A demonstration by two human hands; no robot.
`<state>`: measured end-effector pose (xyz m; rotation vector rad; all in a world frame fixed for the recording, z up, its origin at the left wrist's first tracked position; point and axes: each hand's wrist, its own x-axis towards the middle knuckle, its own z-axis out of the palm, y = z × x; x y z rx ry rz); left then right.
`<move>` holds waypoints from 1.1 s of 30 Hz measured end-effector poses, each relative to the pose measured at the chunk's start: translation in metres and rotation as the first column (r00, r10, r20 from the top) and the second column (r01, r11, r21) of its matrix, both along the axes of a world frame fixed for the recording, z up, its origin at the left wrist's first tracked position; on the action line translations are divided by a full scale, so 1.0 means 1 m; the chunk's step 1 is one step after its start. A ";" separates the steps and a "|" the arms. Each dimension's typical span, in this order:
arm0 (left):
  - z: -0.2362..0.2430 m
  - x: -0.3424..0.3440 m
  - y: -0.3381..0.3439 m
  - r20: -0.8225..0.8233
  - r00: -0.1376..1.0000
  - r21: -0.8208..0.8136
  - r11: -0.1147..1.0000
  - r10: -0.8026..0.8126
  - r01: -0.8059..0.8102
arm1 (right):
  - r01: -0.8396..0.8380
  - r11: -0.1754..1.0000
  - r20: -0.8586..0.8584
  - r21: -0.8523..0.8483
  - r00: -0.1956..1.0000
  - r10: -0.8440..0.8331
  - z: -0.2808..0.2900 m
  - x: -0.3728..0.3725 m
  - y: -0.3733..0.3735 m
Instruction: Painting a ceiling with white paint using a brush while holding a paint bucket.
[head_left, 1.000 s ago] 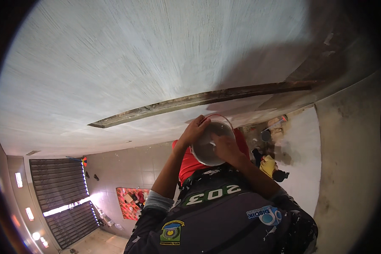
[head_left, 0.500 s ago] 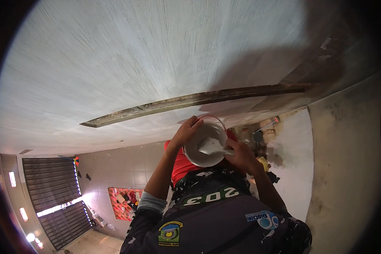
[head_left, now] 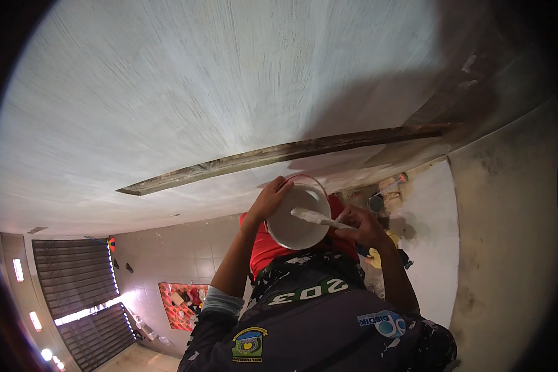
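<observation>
My left hand [head_left: 270, 198] is closed on the rim of a white bucket [head_left: 285, 234], near one end of its thin red handle. The bucket is held in front of my body, its mouth facing up, with white residue inside. In my right hand [head_left: 361, 227] is a flat paintbrush [head_left: 312, 216] coated in white, gripped by its handle. The brush lies across the bucket's mouth, its narrow edge toward me. Whether its tip touches the inside, I cannot tell. Ahead rises a wall [head_left: 198, 93] with streaky white paint.
A long dark recessed strip [head_left: 254, 160] crosses the wall. On the tiled floor to the left lies a red patterned mat [head_left: 172, 317] with several items, beyond it slatted shutters [head_left: 74, 270]. A dark pail [head_left: 376, 203] and a yellow item [head_left: 392, 239] are at the right.
The paintbrush has turned from showing its broad face inside the bucket to showing its narrow edge, and appears lifted higher. My left hand keeps its hold on the rim.
</observation>
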<state>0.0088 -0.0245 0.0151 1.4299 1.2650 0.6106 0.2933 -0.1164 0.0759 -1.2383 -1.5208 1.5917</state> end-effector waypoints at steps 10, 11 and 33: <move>-0.001 -0.001 0.004 0.016 1.000 -0.030 0.999 0.012 -0.012 | -0.047 0.914 -0.499 -0.402 0.849 -0.176 -0.002 0.012 -0.005; -0.001 0.001 0.004 0.022 1.000 -0.016 1.000 -0.006 0.006 | -0.028 0.920 -0.497 -0.390 0.848 -0.185 -0.003 0.015 -0.007; -0.033 -0.006 0.008 0.018 1.000 -0.001 1.000 -0.003 0.003 | 0.796 0.387 -0.610 0.465 0.605 -0.511 0.204 0.158 0.095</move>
